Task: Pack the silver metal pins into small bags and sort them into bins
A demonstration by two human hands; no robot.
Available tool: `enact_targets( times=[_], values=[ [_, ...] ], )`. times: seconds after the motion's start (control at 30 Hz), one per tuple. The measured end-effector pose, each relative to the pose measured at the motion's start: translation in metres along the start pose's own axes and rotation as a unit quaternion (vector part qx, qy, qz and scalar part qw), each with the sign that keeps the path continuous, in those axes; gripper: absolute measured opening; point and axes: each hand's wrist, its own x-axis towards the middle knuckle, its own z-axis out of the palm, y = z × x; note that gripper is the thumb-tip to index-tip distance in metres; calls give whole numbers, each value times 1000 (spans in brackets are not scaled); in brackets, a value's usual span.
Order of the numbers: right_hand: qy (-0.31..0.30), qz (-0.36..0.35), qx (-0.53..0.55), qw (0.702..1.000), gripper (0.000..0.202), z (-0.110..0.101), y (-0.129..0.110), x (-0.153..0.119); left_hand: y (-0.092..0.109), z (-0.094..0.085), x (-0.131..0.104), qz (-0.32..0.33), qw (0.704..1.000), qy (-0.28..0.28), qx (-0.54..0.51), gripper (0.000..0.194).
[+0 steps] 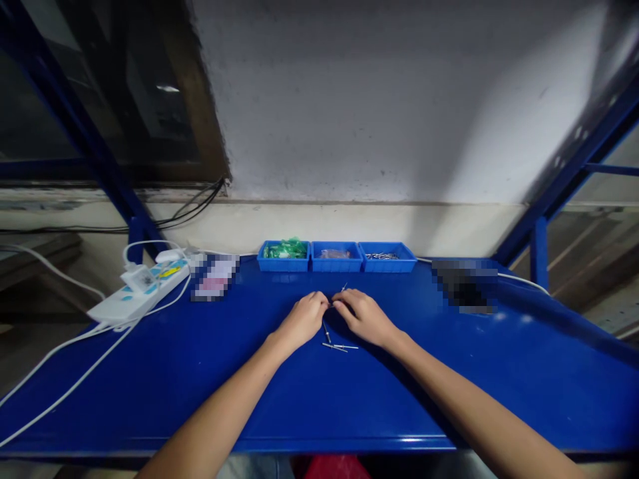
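My left hand [305, 318] and my right hand [363, 317] are close together above the middle of the blue table [224, 392]. The fingers of both are bent and pressed together, their tips nearly meeting; what they pinch is too small to make out. A thin metal pin [344, 287] shows just beyond my right fingers. Below the hands, several thin metal rivet-like pins [340, 347] lie on the table, one of them [327, 331] pointing up toward my left fingertips.
Three blue bins stand along the back: one with green bags [285, 250], one with small clear-bagged items [335, 254], one with metal pins [382, 256]. A white power strip [134, 296] with cables lies left. Blurred objects lie left [215, 277] and right [464, 286].
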Motion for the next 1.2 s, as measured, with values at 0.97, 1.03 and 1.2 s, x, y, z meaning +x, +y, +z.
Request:
enact_targets(
  times=[0.97,1.03,1.2],
  values=[
    [67,-54,-48,995,19,-6,3,-1,10,-19,-3,54,992,80,-77,24],
    [69,-46,-46,995,23,-6,3,-1,11,-19,-4,70,989,99,-80,19],
    [84,-55,-46,994,20,-7,2,0,12,-17,-4,69,986,134,-67,26]
  ],
)
